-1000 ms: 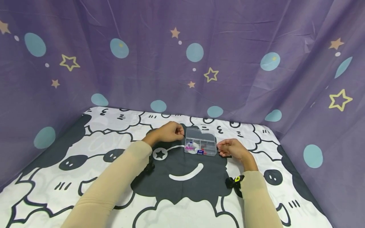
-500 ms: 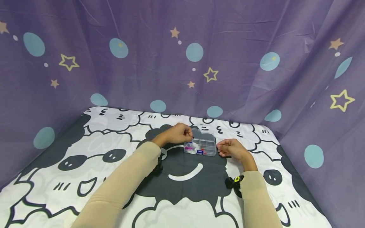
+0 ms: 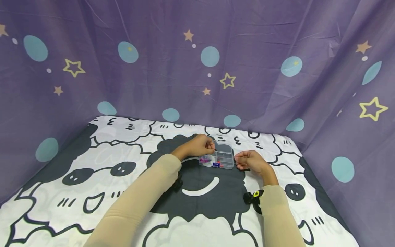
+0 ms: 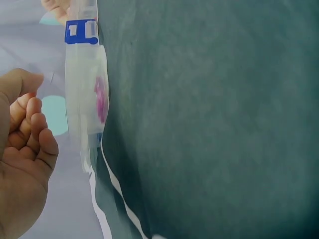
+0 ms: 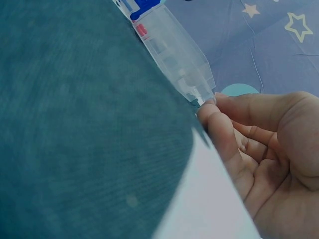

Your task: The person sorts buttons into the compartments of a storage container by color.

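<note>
A clear plastic compartment box (image 3: 224,161) lies on the dark part of the sheet with its lid (image 3: 225,147) raised at the back. On its front is a blue latch (image 3: 216,165). Pink bits (image 3: 204,160) show in the front left compartment. My left hand (image 3: 200,145) is over the box's left half, thumb and fingertips together. A tiny dark thing (image 3: 215,150) shows at the fingertips, too small to name. With thumb and forefinger, my right hand (image 3: 251,161) pinches the box's right end; the same hand (image 5: 269,149) shows this in the right wrist view.
The box rests on a sheet (image 3: 172,226) printed with cartoon sheep. Behind and on both sides hangs a purple curtain (image 3: 172,82) with stars and blue ovals. Small red pieces (image 5: 142,30) are inside the box near the latch.
My left hand has moved right, from beside the lid to above the box's left compartments, the dark speck at its fingertips moving along. My right hand and the box have stayed put.
</note>
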Tool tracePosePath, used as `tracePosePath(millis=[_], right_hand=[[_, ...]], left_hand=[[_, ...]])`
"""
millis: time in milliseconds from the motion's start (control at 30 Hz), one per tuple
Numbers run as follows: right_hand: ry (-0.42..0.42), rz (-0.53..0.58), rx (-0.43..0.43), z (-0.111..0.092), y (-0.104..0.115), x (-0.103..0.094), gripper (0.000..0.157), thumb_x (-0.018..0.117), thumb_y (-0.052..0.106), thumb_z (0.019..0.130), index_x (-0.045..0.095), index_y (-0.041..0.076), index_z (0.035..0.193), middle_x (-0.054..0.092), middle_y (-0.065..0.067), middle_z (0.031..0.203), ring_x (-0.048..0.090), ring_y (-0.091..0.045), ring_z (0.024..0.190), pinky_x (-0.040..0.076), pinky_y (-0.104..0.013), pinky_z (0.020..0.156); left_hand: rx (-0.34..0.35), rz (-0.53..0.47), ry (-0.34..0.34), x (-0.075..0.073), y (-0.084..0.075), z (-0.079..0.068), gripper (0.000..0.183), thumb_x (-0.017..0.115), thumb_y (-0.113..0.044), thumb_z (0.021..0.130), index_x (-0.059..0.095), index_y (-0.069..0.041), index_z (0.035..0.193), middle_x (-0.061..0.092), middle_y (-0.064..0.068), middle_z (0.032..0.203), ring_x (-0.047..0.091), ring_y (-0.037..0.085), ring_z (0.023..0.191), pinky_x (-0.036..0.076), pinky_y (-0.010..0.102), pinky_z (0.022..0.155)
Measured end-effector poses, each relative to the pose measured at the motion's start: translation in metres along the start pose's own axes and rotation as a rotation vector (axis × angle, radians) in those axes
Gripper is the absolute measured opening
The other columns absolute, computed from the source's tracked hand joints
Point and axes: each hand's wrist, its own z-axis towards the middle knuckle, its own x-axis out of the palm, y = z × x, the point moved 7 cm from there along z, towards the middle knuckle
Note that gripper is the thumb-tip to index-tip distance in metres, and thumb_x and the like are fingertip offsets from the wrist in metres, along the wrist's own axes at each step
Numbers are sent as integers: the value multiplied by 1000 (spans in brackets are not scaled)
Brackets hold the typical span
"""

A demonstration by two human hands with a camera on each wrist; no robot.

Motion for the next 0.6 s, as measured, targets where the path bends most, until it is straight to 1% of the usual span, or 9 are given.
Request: tracePosePath(millis=[267, 433, 600], right_hand=[[0, 0, 3, 2, -1, -1, 22, 58, 0, 101, 60, -16, 116, 65, -6, 82, 65, -11, 69, 57, -25, 65], [2, 1, 2, 2, -1, -1, 22, 58, 0, 101, 60, -16, 116, 65, -6, 83, 65, -11, 69, 57, -25, 65], [1, 1, 1, 2, -1, 0, 24, 59, 1, 101, 60, -17, 116, 65, -7, 83, 65, -11, 69, 57, -24, 65]], left_hand=[[-11, -4, -6, 6, -5, 6, 5, 72, -12, 95, 71, -9, 91, 69, -2, 82, 62, 10, 72, 51, 25, 68], [-43, 1, -13, 10, -3, 9, 5, 73, -12, 95, 71, -10, 91, 69, -2, 83, 62, 10, 73, 51, 24, 69], [-60, 22, -31, 14, 0, 10, 7, 74, -13, 94, 71, -11, 88, 68, -3, 79, 62, 9, 72, 51, 24, 68]])
